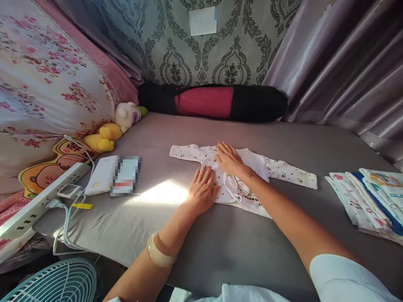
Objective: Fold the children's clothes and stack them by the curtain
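A small white baby shirt (pixel 255 161) with a dotted print and a tie lies spread on the grey bedsheet (pixel 239 247), both sleeves stretched out sideways. My left hand (pixel 204 191) rests flat on its lower left side, fingers extended. Higher up, near the neckline, my right hand (pixel 229 158) presses flat on the cloth, its forearm crossing over the shirt's right side. That forearm hides part of the printed front. Neither hand grips anything. A pale bangle (pixel 161 251) circles my left wrist.
Folded baby clothes (pixel 368 201) are stacked at the right. On the left lie a power strip (pixel 44 199) with cables, a white power bank (pixel 101 175), a phone (pixel 126 176) and plush toys (pixel 103 137). A black-and-red roll bag (pixel 208 102) lies along the back; a fan (pixel 53 283) stands front left.
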Tool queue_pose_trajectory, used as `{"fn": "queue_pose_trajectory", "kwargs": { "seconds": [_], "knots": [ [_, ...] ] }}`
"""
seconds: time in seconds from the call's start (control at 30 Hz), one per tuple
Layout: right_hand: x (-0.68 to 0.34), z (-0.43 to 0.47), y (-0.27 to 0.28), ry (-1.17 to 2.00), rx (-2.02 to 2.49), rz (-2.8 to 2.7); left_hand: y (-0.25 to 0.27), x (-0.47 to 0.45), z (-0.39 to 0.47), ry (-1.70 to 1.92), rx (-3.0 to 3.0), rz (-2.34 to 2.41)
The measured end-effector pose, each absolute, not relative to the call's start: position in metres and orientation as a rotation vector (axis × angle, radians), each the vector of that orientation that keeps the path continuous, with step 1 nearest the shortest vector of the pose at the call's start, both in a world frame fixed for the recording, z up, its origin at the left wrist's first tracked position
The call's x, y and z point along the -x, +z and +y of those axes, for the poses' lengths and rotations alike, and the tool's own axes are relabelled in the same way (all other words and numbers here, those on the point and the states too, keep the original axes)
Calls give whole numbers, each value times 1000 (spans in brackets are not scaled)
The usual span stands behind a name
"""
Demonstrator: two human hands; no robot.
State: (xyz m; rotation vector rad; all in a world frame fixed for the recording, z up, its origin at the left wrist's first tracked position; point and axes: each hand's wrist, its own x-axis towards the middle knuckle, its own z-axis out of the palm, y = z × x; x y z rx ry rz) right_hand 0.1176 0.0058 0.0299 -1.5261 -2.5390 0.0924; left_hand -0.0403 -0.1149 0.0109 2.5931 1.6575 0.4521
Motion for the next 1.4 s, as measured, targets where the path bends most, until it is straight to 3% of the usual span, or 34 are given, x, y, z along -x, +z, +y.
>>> {"fn": "queue_pose_trajectory", "kwargs": {
  "seconds": [0.17,0.37,0.6,0.97,1.4],
  "knots": [
    [-111,11,11,325,1661,-2484,8,39,-118,273,-2532,1678],
    [-143,32,25,695,1481,-2110,27,37,-117,473,-2607,1498],
    [-195,20,36,472,1677,-2326,30,26,-119,540,-2730,1235],
    [-178,-7,40,160,1755,-2269,34,29,-120,512,-2738,1182],
    [-189,-105,11,132,1676,-2347,44,-3,-127,549,-2659,1335]
  ]
}}
